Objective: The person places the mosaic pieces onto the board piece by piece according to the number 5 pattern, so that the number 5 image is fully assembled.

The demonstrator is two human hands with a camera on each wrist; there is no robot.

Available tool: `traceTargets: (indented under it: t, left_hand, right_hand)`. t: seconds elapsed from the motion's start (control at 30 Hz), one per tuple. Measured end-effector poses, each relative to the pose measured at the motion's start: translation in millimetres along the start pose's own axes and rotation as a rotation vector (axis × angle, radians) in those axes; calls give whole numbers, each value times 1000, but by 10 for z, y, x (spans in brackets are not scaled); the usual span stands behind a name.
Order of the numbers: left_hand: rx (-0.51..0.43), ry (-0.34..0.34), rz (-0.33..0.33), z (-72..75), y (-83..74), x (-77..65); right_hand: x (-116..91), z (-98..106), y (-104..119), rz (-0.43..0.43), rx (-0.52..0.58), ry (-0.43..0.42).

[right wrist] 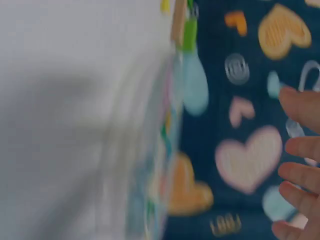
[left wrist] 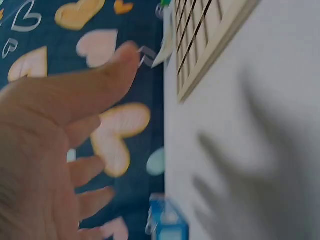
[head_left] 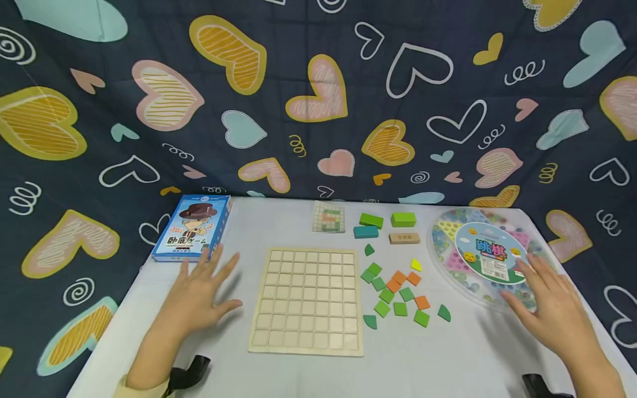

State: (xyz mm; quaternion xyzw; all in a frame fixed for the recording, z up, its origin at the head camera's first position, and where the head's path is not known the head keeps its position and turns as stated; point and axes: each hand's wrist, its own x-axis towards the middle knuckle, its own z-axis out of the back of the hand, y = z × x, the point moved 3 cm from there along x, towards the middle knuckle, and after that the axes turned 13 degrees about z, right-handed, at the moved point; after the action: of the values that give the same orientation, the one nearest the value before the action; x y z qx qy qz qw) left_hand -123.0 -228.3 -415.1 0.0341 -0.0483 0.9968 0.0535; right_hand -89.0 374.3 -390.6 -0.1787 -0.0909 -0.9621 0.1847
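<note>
My left hand (head_left: 196, 296) is spread over the table's left side, near the blue game box (head_left: 194, 228) and the wooden grid board (head_left: 308, 301). In the left wrist view its thumb and fingers are apart, holding nothing, and a shadow falls on the white cloth. My right hand (head_left: 554, 309) hovers with fingers extended at the near right edge of the round, clear Chinese checkers case (head_left: 490, 254), overlapping its rim in the head view. The right wrist view shows those fingers (right wrist: 302, 175) loosely straight and empty, beside the blurred case.
Right of the board lie several small green and orange square tiles (head_left: 400, 309), a yellow piece (head_left: 416, 265) and dark green quarter-round pieces (head_left: 444, 313). Behind them stand green (head_left: 403, 219), teal (head_left: 365, 232) and wooden blocks (head_left: 404, 238). A patterned card (head_left: 329, 217) lies behind the board.
</note>
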Motion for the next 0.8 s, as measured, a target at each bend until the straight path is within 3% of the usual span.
traceTargets:
  t: [0.1, 0.2, 0.37, 0.5, 0.63, 0.8]
  left_hand:
    - [-104, 71, -76, -122, -163, 44]
    - [-217, 159, -121, -240, -291, 111]
    - [-391, 317, -133, -417, -379, 225]
    - [-440, 391, -141, -516, -377, 260]
    - [-427, 382, -170, -562, -375, 262]
    - [-444, 375, -193, -578, -345, 257]
  right_hand:
    - [236, -193, 177, 73, 158, -26]
    - [517, -459, 376, 101, 299, 34]
    - [1002, -940, 691, 136, 536, 143]
    - [1329, -1269, 876, 158, 698, 223]
    - [1535, -1476, 964, 115, 738, 317]
    - [1667, -1606, 994, 94, 690, 383]
